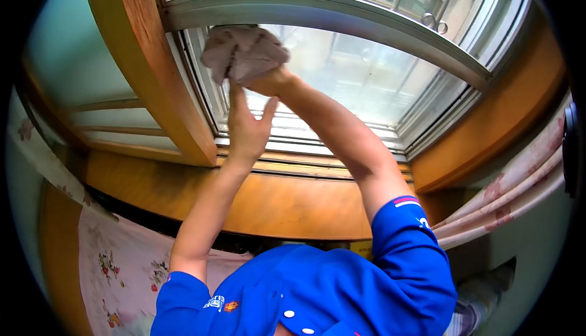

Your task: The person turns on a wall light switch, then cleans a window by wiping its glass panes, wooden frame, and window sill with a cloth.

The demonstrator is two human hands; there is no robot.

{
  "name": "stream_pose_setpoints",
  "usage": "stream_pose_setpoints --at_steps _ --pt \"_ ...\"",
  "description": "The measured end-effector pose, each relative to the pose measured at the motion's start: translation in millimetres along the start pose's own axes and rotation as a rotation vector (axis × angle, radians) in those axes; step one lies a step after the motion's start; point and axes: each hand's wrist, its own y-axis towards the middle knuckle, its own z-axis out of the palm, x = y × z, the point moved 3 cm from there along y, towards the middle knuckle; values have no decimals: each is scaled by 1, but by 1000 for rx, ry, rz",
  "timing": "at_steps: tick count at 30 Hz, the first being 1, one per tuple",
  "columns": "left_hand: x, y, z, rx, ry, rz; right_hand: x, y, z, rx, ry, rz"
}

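A crumpled greyish-pink cloth (247,55) is up at the top left corner of the lower window pane, against the metal frame. My right hand (270,81) is pressed into it from below, with most of its fingers covered by the folds. Just under the cloth is my left hand (249,130), its thumb spread to the right and its fingers stretched upward. Those fingertips meet the cloth's lower edge and are partly hidden there. Behind both hands lies the window glass (354,79), hazy and whitish, inside a silver window frame (317,11).
A wooden post (146,49) and a frosted sliding panel (79,55) stand at left. Below the window runs a wooden sill (293,205). A floral curtain (506,183) hangs at right, and pink floral fabric (131,275) lies below left. Metal bars show outside.
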Motion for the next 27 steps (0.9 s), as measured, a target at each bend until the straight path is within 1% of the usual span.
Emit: stream_pose_setpoints --at_steps 1,2,3,4,5,6,8,10,12,13,15,16,18,19,21,22,23,24,25,27 --pt "-6 -3 16 22 -63 -2 -11 -14 -7 48 152 87" --pt "-18 -4 31 31 -130 67 -21 -28 -15 99 311 171" --pt "-32 -9 44 48 -77 95 -28 -37 -39 144 361 190" --pt "-42 -14 59 72 -99 106 -34 -46 -64 188 410 210" --pt "-50 -21 74 104 -49 139 -39 -60 -82 198 451 236" --pt "-62 -25 86 216 -37 132 -46 -82 -101 173 449 260" --pt "-77 -36 107 312 -84 254 -62 -133 -133 1 422 410" --pt "-83 -49 120 442 -19 275 -82 -194 -162 -248 369 619" --pt "-82 -55 123 448 -59 329 -102 -250 -186 -477 259 774" --pt "-82 -56 120 456 -71 276 -107 -268 -190 -475 100 753" --pt "-74 -58 113 447 -69 226 -118 -287 -193 -361 -428 608" --pt "-70 -56 109 445 -76 194 -122 -291 -184 -360 -423 605" --pt "-63 -54 96 414 -87 177 -133 -296 -159 -231 -451 659" --pt "-57 -53 90 406 -81 165 -123 -286 -146 -223 -517 636" --pt "-48 -49 75 364 -75 145 -98 -234 -119 -1 -263 558" --pt "-44 -47 67 362 -84 143 -110 -234 -80 -109 251 675" --pt "-42 -43 56 290 -78 180 -78 -191 -62 -265 566 668" --pt "-40 -39 45 220 -73 214 -66 -166 -44 -230 663 655" --pt "-37 -35 33 119 -80 305 -57 -144 -20 -164 728 603" --pt "-28 -24 12 13 38 369 -42 -107 38 -64 932 500"
